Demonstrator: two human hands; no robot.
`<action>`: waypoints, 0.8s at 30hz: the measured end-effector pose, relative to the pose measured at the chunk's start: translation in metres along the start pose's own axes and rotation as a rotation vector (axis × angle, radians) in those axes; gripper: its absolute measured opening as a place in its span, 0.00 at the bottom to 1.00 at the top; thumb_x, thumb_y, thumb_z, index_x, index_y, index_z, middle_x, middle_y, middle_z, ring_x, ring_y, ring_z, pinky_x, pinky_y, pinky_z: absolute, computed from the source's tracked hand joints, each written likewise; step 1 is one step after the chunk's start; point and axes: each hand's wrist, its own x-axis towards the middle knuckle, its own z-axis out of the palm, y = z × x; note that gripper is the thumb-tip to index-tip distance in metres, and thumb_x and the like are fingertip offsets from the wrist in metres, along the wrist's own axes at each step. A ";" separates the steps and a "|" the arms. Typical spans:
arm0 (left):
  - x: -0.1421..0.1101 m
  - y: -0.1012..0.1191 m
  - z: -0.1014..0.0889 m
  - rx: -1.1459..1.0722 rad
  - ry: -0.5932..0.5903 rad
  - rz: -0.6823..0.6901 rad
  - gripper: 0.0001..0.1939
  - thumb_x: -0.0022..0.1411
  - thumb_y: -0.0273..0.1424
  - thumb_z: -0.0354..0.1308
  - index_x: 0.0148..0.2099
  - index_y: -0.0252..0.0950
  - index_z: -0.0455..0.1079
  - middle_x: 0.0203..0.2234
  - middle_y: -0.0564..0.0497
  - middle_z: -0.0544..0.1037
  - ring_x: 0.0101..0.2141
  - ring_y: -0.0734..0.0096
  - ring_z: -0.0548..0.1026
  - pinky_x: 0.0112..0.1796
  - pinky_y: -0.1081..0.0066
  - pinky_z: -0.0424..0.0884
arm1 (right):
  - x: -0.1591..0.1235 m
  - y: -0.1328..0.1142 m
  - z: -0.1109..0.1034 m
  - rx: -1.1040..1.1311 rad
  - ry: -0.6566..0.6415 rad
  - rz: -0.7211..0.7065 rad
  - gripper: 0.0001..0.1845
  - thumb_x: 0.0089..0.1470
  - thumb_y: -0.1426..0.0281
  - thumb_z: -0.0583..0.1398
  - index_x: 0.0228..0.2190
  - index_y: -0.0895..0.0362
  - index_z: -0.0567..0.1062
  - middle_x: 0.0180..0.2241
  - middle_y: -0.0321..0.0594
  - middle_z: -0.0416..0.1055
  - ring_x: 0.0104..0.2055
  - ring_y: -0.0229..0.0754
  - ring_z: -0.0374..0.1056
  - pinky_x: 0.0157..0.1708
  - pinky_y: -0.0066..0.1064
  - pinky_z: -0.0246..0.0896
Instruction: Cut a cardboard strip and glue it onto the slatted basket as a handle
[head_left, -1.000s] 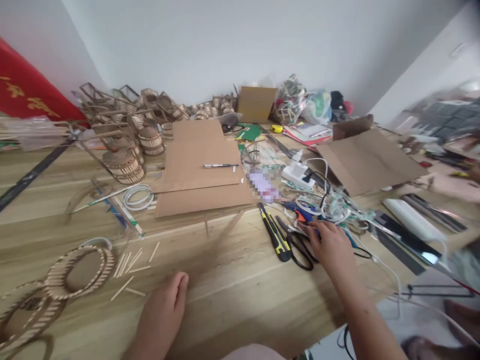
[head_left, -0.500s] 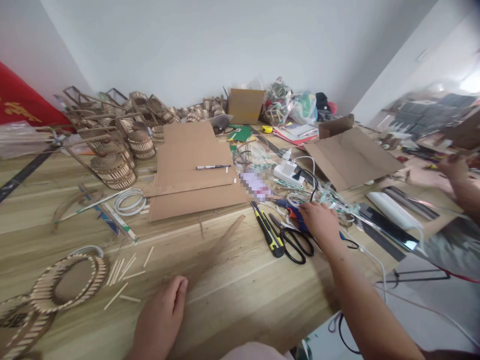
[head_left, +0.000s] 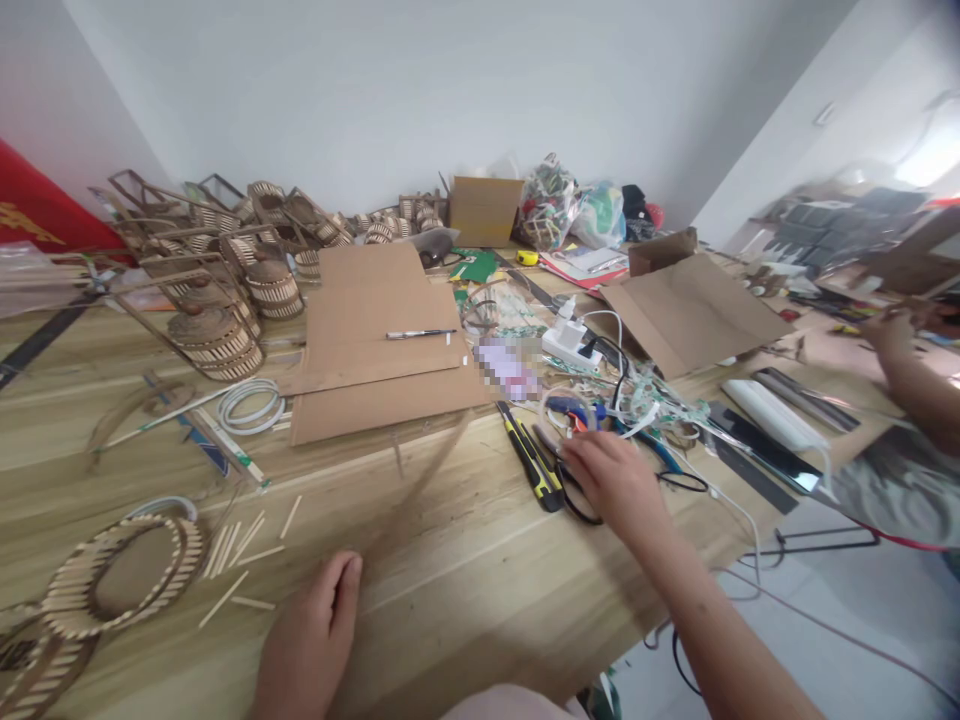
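Our right fingers (head_left: 579,452), set narrow, meet a pale loop (head_left: 547,430) at one o'clock over the tabletop (head_left: 450,620), grip unclear; our left hand (head_left: 309,622), at ten o'clock, curls, contents hidden.

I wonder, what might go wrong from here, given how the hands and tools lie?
The right hand might knock the utility knife close by. The scissors, partly hidden by that hand, could nick it if handled carelessly. The left hand might scatter the loose sticks nearby.
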 end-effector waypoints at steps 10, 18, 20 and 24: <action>0.001 -0.011 0.003 0.023 0.265 0.080 0.21 0.65 0.44 0.41 0.37 0.41 0.73 0.31 0.47 0.84 0.32 0.62 0.82 0.30 0.70 0.76 | -0.008 -0.042 0.037 0.179 -0.060 -0.052 0.18 0.64 0.68 0.51 0.51 0.55 0.74 0.47 0.47 0.77 0.47 0.48 0.73 0.45 0.41 0.68; 0.000 -0.013 0.006 0.025 0.187 0.106 0.19 0.65 0.42 0.43 0.37 0.42 0.74 0.32 0.49 0.84 0.32 0.62 0.82 0.30 0.71 0.76 | -0.034 0.057 0.042 -0.195 0.096 0.252 0.18 0.61 0.72 0.50 0.48 0.62 0.74 0.43 0.54 0.77 0.44 0.54 0.70 0.47 0.48 0.64; 0.000 -0.013 0.006 0.028 0.161 0.087 0.19 0.65 0.41 0.43 0.38 0.42 0.74 0.32 0.50 0.84 0.32 0.63 0.82 0.31 0.71 0.76 | -0.038 0.061 0.044 -0.185 0.083 0.263 0.17 0.61 0.70 0.51 0.45 0.61 0.75 0.38 0.52 0.77 0.40 0.53 0.70 0.45 0.46 0.65; 0.000 -0.014 0.006 0.034 0.161 0.068 0.19 0.64 0.42 0.43 0.37 0.42 0.75 0.32 0.50 0.84 0.32 0.63 0.82 0.31 0.71 0.76 | -0.042 0.059 0.046 -0.164 0.071 0.289 0.16 0.61 0.67 0.52 0.41 0.58 0.77 0.37 0.50 0.76 0.41 0.52 0.69 0.44 0.43 0.65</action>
